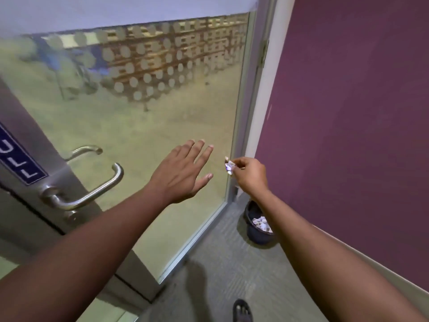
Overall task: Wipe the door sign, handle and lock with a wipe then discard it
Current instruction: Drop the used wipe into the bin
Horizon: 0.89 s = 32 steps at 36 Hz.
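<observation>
My right hand [251,175] pinches a small crumpled white wipe [229,168] at its fingertips, held in the air above and a little left of a dark bin [251,231] on the floor. My left hand [180,174] is spread flat with fingers apart in front of the glass door, holding nothing. On the door's metal stile at the left are a blue "PULL" sign [19,162], a steel lever handle [92,191] and, just below it, a round lock [72,216].
The bin holds crumpled white wipes [262,223] and stands in the corner between the glass door frame [241,126] and a purple wall [348,112]. Grey carpet [220,263] covers the floor. A sandalled foot [242,311] shows at the bottom edge.
</observation>
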Motion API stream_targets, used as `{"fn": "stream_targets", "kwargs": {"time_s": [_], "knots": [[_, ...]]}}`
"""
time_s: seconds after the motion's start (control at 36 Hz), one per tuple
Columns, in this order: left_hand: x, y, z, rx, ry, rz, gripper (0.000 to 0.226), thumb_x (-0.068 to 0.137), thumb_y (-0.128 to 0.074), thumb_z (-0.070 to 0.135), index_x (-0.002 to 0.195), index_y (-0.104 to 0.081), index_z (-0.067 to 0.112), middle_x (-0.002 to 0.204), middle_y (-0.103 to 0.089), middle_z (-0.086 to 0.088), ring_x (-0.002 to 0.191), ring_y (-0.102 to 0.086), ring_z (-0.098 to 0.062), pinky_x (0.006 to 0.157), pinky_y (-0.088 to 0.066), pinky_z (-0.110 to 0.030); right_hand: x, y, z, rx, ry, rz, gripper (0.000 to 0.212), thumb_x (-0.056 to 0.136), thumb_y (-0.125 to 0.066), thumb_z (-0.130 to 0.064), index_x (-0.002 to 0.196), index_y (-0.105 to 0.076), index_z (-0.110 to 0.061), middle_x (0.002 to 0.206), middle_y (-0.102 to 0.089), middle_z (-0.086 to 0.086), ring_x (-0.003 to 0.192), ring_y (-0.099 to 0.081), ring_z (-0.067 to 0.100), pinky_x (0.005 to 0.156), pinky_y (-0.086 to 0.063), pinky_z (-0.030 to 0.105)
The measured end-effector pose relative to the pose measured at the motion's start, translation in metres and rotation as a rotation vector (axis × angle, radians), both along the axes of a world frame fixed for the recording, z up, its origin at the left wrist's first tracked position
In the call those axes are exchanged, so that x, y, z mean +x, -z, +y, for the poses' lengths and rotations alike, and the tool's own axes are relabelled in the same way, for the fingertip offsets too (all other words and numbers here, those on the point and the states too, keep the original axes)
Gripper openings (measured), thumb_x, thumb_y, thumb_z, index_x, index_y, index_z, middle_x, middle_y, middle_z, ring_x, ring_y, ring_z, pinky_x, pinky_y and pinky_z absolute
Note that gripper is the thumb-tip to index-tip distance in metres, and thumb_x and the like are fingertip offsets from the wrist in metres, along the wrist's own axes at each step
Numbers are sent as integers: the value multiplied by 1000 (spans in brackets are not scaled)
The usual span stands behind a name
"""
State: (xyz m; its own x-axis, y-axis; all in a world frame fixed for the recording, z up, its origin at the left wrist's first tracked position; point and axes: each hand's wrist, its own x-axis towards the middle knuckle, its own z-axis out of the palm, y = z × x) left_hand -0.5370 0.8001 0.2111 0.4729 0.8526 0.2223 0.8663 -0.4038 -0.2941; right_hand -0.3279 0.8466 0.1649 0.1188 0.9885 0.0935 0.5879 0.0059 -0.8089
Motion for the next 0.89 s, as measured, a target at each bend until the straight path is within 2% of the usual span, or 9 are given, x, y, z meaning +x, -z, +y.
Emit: {"fn": "stream_targets", "kwargs": {"time_s": [0.22, 0.36, 0.56, 0.61, 0.67, 0.69, 0.78, 0.83, 0.89], "knots": [[75, 43, 78, -112, -34, 49, 75, 102, -22, 58, 162, -20, 12, 164, -27, -18, 150, -27, -38, 117, -32, -49, 84, 38, 71, -34, -6, -166, 23, 91, -58, -10, 106, -76, -10, 100, -76, 9, 92, -69, 26, 83, -55, 36], [118, 69, 119, -202, -58, 46, 74, 103, -24, 58, 162, -17, 14, 168, -19, -16, 155, -16, -36, 122, -24, -49, 141, 69, 116, -103, 22, -282, 31, 89, -53, -5, 110, -75, -11, 104, -74, 11, 95, -66, 28, 75, -47, 27], [157, 98, 158, -250, -52, 64, 74, 102, -20, 57, 162, -19, 15, 167, -21, -15, 157, -7, -34, 125, -16, -51, 196, 108, 165, -219, 158, -190, 33, 85, -51, -1, 111, -73, -3, 109, -73, 16, 102, -66, 34, 88, -53, 37], [163, 104, 168, -264, -65, 55, 74, 101, -17, 57, 162, -19, 15, 168, -20, -14, 157, -5, -33, 125, -15, -50, 205, 117, 177, -280, 201, -167, 29, 86, -51, -1, 102, -74, -5, 103, -72, 17, 98, -66, 33, 83, -55, 37], [168, 110, 179, -282, -86, 45, 75, 100, -16, 57, 162, -18, 15, 168, -19, -14, 157, -4, -33, 125, -13, -50, 214, 127, 189, -335, 225, -194, 19, 86, -52, -4, 76, -67, -8, 87, -65, 18, 86, -62, 30, 70, -48, 33], [170, 114, 185, -293, -98, 44, 75, 101, -17, 57, 162, -18, 15, 168, -19, -14, 157, -3, -33, 125, -13, -50, 218, 132, 195, -357, 236, -205, 17, 87, -52, -6, 76, -65, -6, 88, -64, 20, 87, -63, 30, 70, -47, 33], [171, 121, 194, -304, -116, 44, 74, 102, -19, 57, 162, -19, 14, 168, -18, -14, 157, -4, -34, 125, -13, -50, 229, 144, 204, -399, 250, -208, 32, 89, -50, -4, 113, -71, -5, 113, -69, 22, 101, -68, 34, 84, -55, 39], [172, 127, 200, -310, -115, 47, 74, 102, -19, 57, 162, -20, 14, 168, -20, -15, 157, -5, -34, 125, -14, -51, 234, 153, 209, -428, 250, -210, 35, 91, -49, -4, 119, -70, -5, 117, -69, 21, 101, -68, 34, 85, -56, 40], [173, 132, 203, -316, -123, 52, 75, 101, -15, 57, 161, -21, 14, 167, -20, -15, 157, -5, -35, 124, -15, -51, 235, 159, 211, -439, 232, -229, 30, 90, -49, -4, 110, -72, -3, 113, -70, 21, 100, -67, 35, 85, -54, 37]]}}
